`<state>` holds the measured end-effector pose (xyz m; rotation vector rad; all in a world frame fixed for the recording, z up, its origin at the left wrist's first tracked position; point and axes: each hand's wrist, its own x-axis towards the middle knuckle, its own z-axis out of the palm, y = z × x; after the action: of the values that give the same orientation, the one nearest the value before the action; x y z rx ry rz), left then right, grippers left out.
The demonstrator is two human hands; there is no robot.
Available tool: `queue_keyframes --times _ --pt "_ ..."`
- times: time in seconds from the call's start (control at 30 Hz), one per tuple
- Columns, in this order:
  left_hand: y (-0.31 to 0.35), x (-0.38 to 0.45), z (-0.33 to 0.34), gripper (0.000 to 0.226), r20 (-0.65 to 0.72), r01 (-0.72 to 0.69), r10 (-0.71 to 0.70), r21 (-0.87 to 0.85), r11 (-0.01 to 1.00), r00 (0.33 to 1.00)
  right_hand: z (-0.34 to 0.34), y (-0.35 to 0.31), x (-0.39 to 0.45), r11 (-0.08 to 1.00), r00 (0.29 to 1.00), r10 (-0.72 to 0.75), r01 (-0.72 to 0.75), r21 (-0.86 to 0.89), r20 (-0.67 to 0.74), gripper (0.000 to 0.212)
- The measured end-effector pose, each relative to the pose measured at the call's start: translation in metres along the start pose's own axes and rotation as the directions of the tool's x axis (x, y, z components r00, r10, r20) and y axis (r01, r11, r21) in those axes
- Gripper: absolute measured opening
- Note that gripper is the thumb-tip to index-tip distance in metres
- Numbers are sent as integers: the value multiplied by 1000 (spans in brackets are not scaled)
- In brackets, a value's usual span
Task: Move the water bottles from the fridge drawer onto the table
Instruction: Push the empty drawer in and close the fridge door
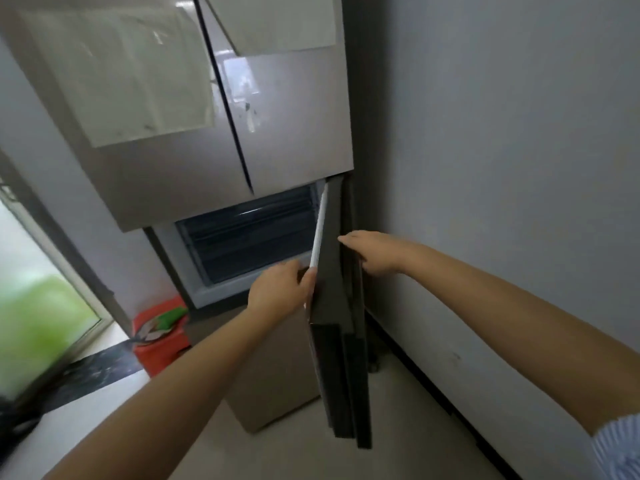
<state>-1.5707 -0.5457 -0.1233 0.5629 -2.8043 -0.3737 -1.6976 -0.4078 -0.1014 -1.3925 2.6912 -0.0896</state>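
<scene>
A tall beige fridge (284,133) fills the upper middle of the head view. Its lower right door (337,323) is swung open toward me and seen edge-on, dark with a white seal. Behind it a dark compartment with drawer fronts (249,237) shows. My left hand (280,289) grips the door's inner edge, thumb against the white seal. My right hand (374,252) rests on the door's outer edge with fingers stretched forward. No water bottle is visible; the drawers' contents are hidden.
A grey wall (502,168) stands close on the right, right beside the open door. A red bucket (161,336) with a green item sits on the floor left of the fridge. A bright window (41,306) lies at far left. Pale floor tiles are below.
</scene>
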Motion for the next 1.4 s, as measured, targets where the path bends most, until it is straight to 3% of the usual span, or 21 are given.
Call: queue_keyframes --times 0.13,0.2,0.3,0.37,0.43,0.57,0.63,0.73,0.83,0.93,1.17,1.3,1.33,1.4 --pt "-63 -24 -22 59 249 186 -149 -133 973 957 29 -51 49 997 997 -57 59 -51 47 89" --pt "-98 -34 -30 77 259 254 -223 -94 963 940 42 -83 77 996 997 -71 72 -52 34 88" --pt "-148 -38 -36 92 166 325 -329 53 944 929 55 -128 120 992 991 -102 108 -59 87 82" --pt "-175 -31 -34 90 92 368 -370 40 929 925 59 -151 148 988 989 -127 133 -76 81 79" --pt "-197 -15 -31 84 25 433 -433 -33 901 901 58 -168 174 980 985 -171 173 -99 22 72" --pt "-243 32 -35 64 -144 479 -458 186 858 877 51 -182 233 941 922 -312 265 -213 -229 52" --pt "-267 59 -37 59 -191 471 -432 298 830 882 50 -179 266 910 871 -375 280 -306 -317 63" --pt "-300 100 -35 67 -253 457 -383 406 791 888 47 -175 310 889 867 -383 251 -382 -320 88" --pt "-325 137 -28 85 -330 451 -330 426 784 884 44 -170 356 888 857 -374 221 -403 -355 108" --pt "-342 166 -20 94 -359 452 -313 421 787 879 42 -171 382 912 848 -323 160 -378 -419 113" --pt "-364 200 -42 73 -496 302 -52 439 846 867 57 -166 400 905 653 -356 62 -421 -668 103" --pt "-365 218 -68 63 -547 223 49 420 880 835 54 -170 393 896 670 -358 51 -441 -650 93" --pt "-361 223 -78 66 -562 199 78 415 888 823 49 -173 388 895 680 -367 71 -440 -635 85" --pt "-358 237 -95 75 -598 145 161 430 891 785 35 -176 381 884 620 -424 125 -450 -660 59"
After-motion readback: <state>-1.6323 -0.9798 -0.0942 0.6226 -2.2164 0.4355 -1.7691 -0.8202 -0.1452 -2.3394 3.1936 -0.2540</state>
